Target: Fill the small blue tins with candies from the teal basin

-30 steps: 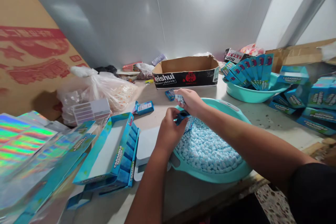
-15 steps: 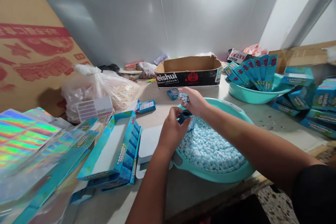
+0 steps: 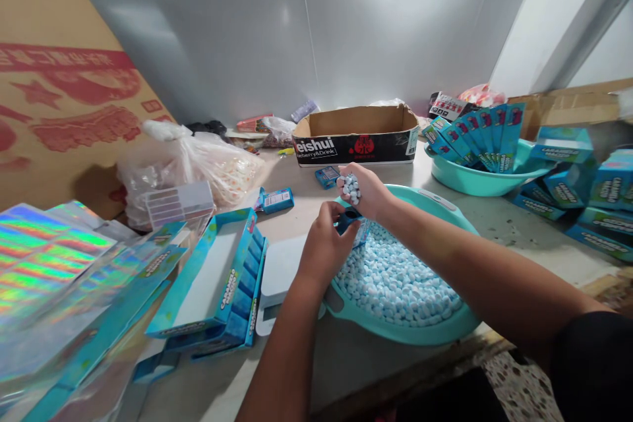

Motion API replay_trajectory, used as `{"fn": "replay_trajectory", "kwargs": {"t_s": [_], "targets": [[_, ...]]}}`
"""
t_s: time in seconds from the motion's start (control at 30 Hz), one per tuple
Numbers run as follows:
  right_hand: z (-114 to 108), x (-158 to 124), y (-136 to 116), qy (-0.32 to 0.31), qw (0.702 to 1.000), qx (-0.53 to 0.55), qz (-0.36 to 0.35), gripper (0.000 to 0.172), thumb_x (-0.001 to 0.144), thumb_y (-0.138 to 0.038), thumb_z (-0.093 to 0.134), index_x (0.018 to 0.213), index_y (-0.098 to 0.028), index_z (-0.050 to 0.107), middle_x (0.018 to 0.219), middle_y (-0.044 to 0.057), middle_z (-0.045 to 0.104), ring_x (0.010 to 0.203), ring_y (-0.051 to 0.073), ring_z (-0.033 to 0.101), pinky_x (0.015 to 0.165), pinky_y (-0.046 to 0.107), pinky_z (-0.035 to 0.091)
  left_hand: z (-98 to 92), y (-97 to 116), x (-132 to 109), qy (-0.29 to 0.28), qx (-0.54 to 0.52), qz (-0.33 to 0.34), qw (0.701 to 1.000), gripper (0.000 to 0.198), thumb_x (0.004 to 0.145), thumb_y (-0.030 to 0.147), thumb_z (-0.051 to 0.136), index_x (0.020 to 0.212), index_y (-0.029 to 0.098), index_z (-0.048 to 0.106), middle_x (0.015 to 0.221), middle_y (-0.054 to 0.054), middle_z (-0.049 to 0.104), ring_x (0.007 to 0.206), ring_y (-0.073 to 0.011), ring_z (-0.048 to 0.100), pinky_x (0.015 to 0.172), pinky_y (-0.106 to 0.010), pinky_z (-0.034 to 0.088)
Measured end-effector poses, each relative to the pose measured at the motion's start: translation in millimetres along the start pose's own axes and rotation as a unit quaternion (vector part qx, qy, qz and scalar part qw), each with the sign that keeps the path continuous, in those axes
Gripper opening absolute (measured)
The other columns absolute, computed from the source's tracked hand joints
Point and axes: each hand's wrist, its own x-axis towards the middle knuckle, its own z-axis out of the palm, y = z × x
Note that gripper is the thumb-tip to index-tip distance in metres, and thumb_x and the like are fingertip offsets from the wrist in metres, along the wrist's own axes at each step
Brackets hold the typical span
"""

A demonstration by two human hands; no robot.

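Note:
My left hand (image 3: 326, 242) is wrapped round a small blue box (image 3: 361, 232) whose open dark top faces up, at the left side of a turquoise basin (image 3: 395, 336). Pale blue and white candies (image 3: 405, 283) fill much of the basin. Just above the box, my right hand (image 3: 370, 191) is cupped round a handful of candies (image 3: 349, 188), which show in the palm. A white scale (image 3: 281, 270) lies left of the basin, partly behind my left forearm.
Blue display trays (image 3: 212, 283) and shiny sheets (image 3: 44, 264) lie at the left. Behind stand a black-printed carton (image 3: 353, 145) and small blue packs (image 3: 277, 200). A second basin (image 3: 484, 179) with blue boxes and stacked boxes (image 3: 610, 191) are at the right.
My right hand has turned and loosened a little, so more of the candies in its palm show. My left hand and the box have hardly moved.

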Motion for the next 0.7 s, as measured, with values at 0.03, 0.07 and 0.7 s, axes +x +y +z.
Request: {"fn": "replay_trajectory", "kwargs": {"t_s": [0.03, 0.07, 0.7], "targets": [[0.1, 0.0, 0.0, -0.001, 1.000, 0.002, -0.001, 0.010, 0.076, -0.018, 0.057, 0.074, -0.018, 0.047, 0.057, -0.003, 0.046, 0.046, 0.007, 0.039, 0.039, 0.017, 0.026, 0.1, 0.0, -0.2, 0.001, 0.001, -0.001, 1.000, 0.028, 0.083, 0.031, 0.070, 0.101, 0.022, 0.050, 0.107, -0.007, 0.067, 0.105, -0.0246, 0.066, 0.080, -0.034, 0.050], [0.2, 0.0, 0.1, 0.000, 1.000, 0.003, -0.001, 0.010, 0.075, -0.018, 0.057, 0.074, -0.018, 0.047, 0.057, -0.003, 0.046, 0.046, 0.007, 0.040, 0.039, 0.017, 0.026, 0.2, 0.1, -0.4, 0.001, 0.001, -0.001, 1.000, 0.028, 0.083, 0.031, 0.070, 0.102, 0.023, 0.050, 0.107, -0.007, 0.067, 0.105, -0.0248, 0.066, 0.080, -0.034, 0.050], [0.2, -0.8, -0.8, 0.010, 1.000, 0.009, 0.005, 0.020, 0.083, -0.021, 0.053, 0.067, -0.019, 0.040, 0.055, -0.001, 0.046, 0.046, 0.008, 0.041, 0.040, 0.018, 0.030, -1.8, 3.6, -1.3, -0.004, -0.003, 0.001, 1.000, 0.027, 0.084, 0.028, 0.069, 0.101, 0.023, 0.049, 0.107, -0.007, 0.066, 0.103, -0.0237, 0.065, 0.084, -0.036, 0.050]]}}
